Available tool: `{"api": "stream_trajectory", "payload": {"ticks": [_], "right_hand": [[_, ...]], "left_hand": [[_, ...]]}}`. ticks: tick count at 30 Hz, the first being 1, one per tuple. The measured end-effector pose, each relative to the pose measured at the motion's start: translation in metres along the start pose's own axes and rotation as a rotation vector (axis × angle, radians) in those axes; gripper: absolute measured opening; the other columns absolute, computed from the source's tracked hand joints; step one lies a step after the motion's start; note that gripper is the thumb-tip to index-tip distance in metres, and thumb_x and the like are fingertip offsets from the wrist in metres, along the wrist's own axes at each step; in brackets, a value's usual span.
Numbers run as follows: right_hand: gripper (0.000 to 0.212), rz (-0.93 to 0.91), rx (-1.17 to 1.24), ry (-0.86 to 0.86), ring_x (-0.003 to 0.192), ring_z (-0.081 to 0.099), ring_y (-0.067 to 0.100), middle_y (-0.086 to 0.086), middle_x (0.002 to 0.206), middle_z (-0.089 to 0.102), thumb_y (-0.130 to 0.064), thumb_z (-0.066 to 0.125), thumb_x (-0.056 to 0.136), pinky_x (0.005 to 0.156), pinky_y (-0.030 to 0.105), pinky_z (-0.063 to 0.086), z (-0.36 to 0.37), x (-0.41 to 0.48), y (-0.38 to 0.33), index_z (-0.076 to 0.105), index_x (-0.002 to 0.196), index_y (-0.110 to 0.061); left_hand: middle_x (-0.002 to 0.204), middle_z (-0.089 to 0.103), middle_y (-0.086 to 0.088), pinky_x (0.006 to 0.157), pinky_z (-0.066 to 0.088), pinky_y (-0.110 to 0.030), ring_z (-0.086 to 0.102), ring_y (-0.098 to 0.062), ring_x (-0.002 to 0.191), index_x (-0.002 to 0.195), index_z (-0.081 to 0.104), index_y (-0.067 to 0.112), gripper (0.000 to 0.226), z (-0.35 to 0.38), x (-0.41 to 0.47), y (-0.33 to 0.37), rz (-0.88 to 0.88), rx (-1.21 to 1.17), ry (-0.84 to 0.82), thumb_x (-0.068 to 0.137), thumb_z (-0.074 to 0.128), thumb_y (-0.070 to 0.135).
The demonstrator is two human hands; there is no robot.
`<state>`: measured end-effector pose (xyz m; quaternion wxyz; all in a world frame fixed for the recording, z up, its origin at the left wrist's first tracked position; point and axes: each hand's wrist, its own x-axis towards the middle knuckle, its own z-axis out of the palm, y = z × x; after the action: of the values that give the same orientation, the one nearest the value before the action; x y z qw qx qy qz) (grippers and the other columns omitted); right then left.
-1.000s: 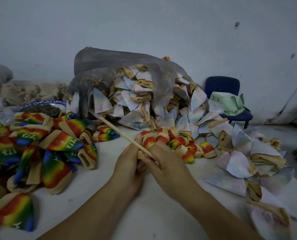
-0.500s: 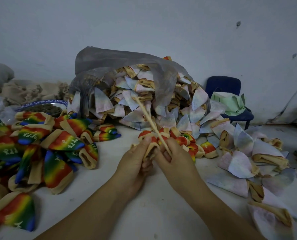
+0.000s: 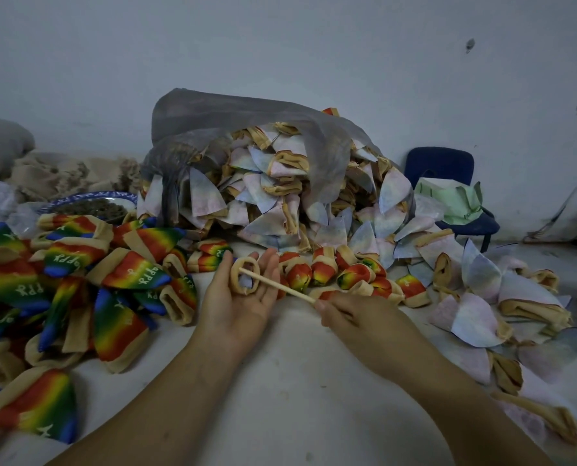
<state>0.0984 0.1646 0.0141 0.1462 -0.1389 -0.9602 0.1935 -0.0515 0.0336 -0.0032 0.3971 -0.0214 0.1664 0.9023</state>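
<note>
Both hands are at work over the middle of the desk, a little apart from each other. The left hand (image 3: 243, 307) lies palm up. Its thumb and fingers curl round a small cloth piece (image 3: 245, 276) that has a tan ring for a mouth. The right hand (image 3: 351, 316) pinches the near end of a thin stick (image 3: 280, 286). The far tip of the stick pokes into the tan ring. So the cloth piece sits in the left palm, over the middle of the desk.

The desk (image 3: 280, 381) is white and a bit dirty. On its left side lies a big heap of rainbow pieces (image 3: 78, 280) with white letters on them. At the back edge stands a grey plastic bag (image 3: 246, 126), wide open, and pale pieces (image 3: 270, 196) spill out of it. More pale ones (image 3: 478, 311) lie along the right side. A row of small rainbow rolls (image 3: 347, 274) lies just behind the hands. A blue-rimmed plate (image 3: 88, 200) with dark bits in it sits at the back left, near a beige cloth heap (image 3: 61, 173).

Behind the desk is a plain white wall (image 3: 280, 45) with a few dark spots. A blue chair (image 3: 441, 163) stands by the wall on the right, and a green thing (image 3: 451, 200) lies on it.
</note>
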Motion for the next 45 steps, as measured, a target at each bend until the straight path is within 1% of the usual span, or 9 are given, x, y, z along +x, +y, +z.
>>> {"api": "stream_trajectory", "payload": {"ticks": [7,13,17,23,28,34,37,42,45], "right_hand": [[0.040,0.032,-0.147,-0.017,0.066,0.055,0.010,-0.004,0.072,0.061,-0.054,0.036,0.096,0.057,0.030,0.044,-0.003,0.000,0.001,0.064,0.086,-0.027],[0.040,-0.008,-0.158,-0.014,0.063,0.054,0.013,-0.003,0.066,0.055,-0.052,0.035,0.097,0.057,0.033,0.043,-0.002,-0.001,-0.004,0.056,0.074,-0.026],[0.035,-0.093,-0.171,0.001,0.059,0.049,0.012,-0.006,0.060,0.046,-0.050,0.035,0.098,0.055,0.032,0.039,0.001,-0.001,-0.011,0.045,0.071,-0.029],[0.037,0.023,0.107,0.051,0.064,0.053,0.011,-0.004,0.071,0.059,-0.046,0.039,0.098,0.059,0.029,0.041,0.024,-0.004,-0.030,0.064,0.087,-0.021],[0.035,0.043,0.170,0.040,0.080,0.056,0.015,-0.001,0.087,0.061,-0.042,0.037,0.100,0.065,0.029,0.040,0.044,0.002,-0.044,0.062,0.099,-0.019],[0.038,0.098,0.239,0.078,0.083,0.060,0.014,-0.002,0.090,0.066,-0.045,0.035,0.100,0.074,0.034,0.049,0.044,0.006,-0.032,0.064,0.101,-0.020],[0.038,0.131,0.250,0.110,0.084,0.062,0.012,-0.005,0.090,0.068,-0.046,0.034,0.099,0.075,0.034,0.051,0.039,0.008,-0.022,0.065,0.100,-0.025],[0.036,0.202,0.273,0.195,0.078,0.060,0.005,-0.009,0.084,0.066,-0.047,0.036,0.099,0.071,0.032,0.051,0.034,0.008,-0.010,0.064,0.088,-0.027],[0.038,0.218,0.282,0.209,0.078,0.059,0.004,-0.009,0.084,0.067,-0.048,0.036,0.098,0.069,0.030,0.050,0.033,0.008,-0.007,0.065,0.088,-0.026]], "left_hand": [[0.106,0.074,-0.016,0.072,0.061,-0.034,0.074,-0.023,0.093,0.073,0.079,0.003,0.033,0.000,-0.002,-0.004,0.031,0.181,0.019,0.092,0.063,0.025],[0.067,0.067,-0.004,0.062,0.059,-0.026,0.067,-0.012,0.061,0.069,0.077,0.010,0.009,0.006,-0.006,-0.009,0.076,0.361,0.000,0.069,0.073,0.017],[0.052,0.048,0.003,0.068,0.056,-0.028,0.065,-0.011,0.062,0.080,0.065,0.015,0.014,0.002,-0.003,-0.011,0.090,0.333,-0.022,0.080,0.069,0.028],[0.041,0.030,0.006,0.067,0.049,-0.026,0.048,-0.007,0.047,0.052,0.052,0.020,0.043,0.008,-0.006,-0.018,0.115,0.257,-0.055,0.089,0.062,0.040],[0.045,0.032,0.002,0.058,0.046,-0.025,0.048,-0.011,0.047,0.043,0.040,0.020,0.060,0.006,-0.003,-0.043,0.133,0.486,0.114,0.098,0.053,0.038],[0.065,0.060,-0.006,0.076,0.054,-0.034,0.069,-0.020,0.075,0.065,0.056,0.012,0.039,0.003,-0.005,-0.047,0.127,0.629,-0.012,0.089,0.060,0.043],[0.083,0.075,-0.001,0.077,0.054,-0.032,0.072,-0.013,0.086,0.092,0.065,0.015,0.038,0.002,-0.008,-0.045,0.259,0.973,0.084,0.099,0.047,0.048],[0.096,0.061,0.014,0.076,0.042,-0.024,0.055,-0.003,0.094,0.091,0.059,0.036,0.018,-0.004,-0.005,-0.015,0.879,1.627,0.112,0.101,0.045,0.032],[0.141,0.048,0.002,0.106,0.031,-0.032,0.036,-0.016,0.134,0.134,0.054,0.020,0.034,-0.014,0.007,-0.003,0.893,1.940,0.172,0.102,0.044,0.022]]}}
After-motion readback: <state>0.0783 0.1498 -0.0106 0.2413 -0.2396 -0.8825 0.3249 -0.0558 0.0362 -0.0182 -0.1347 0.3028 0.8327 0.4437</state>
